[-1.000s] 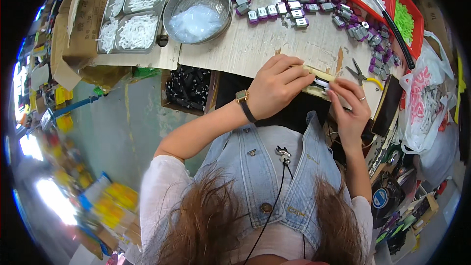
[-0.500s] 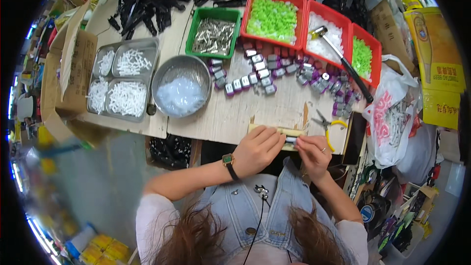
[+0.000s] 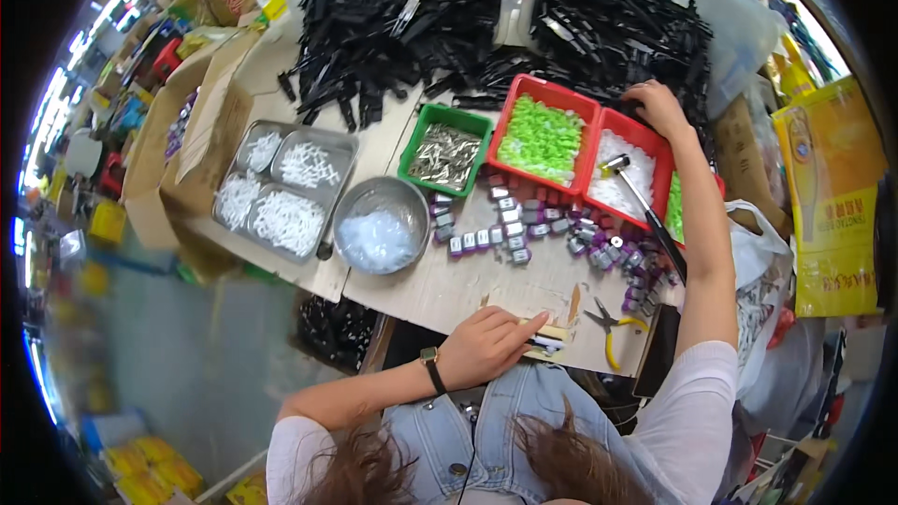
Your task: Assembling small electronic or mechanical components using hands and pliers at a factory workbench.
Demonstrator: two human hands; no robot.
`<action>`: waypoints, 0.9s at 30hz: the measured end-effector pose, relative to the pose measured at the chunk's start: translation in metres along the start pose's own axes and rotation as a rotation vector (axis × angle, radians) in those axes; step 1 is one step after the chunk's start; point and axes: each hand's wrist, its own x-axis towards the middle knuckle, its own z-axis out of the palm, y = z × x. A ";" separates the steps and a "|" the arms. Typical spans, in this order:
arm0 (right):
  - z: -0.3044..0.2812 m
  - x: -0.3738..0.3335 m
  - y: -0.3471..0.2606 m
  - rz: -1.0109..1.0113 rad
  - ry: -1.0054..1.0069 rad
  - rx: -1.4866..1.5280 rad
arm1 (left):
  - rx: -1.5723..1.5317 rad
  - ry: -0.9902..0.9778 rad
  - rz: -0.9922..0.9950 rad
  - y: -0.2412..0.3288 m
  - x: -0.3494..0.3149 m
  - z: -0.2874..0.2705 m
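Pale block (image 3: 557, 331) held under my closely curled left hand (image 3: 482, 348), likely for steadiness; right hand (image 3: 659, 105) bent at black parts (image 3: 617, 47), one o'clock, grip unclear.

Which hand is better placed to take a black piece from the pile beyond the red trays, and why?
Probably the right hand: its fingertips appear to be at the edge of the black pieces. The left hand is on the pale block, much farther away.
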 end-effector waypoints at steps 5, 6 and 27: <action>-0.024 -0.023 -0.054 0.235 0.385 0.207 | -0.061 0.175 -0.142 -0.010 -0.004 -0.018; -0.035 -0.038 -0.076 0.177 0.574 0.369 | -0.052 0.240 -0.175 -0.011 0.001 -0.029; -0.006 -0.227 -0.374 0.313 0.205 0.754 | -0.081 0.194 -0.233 -0.010 -0.046 -0.030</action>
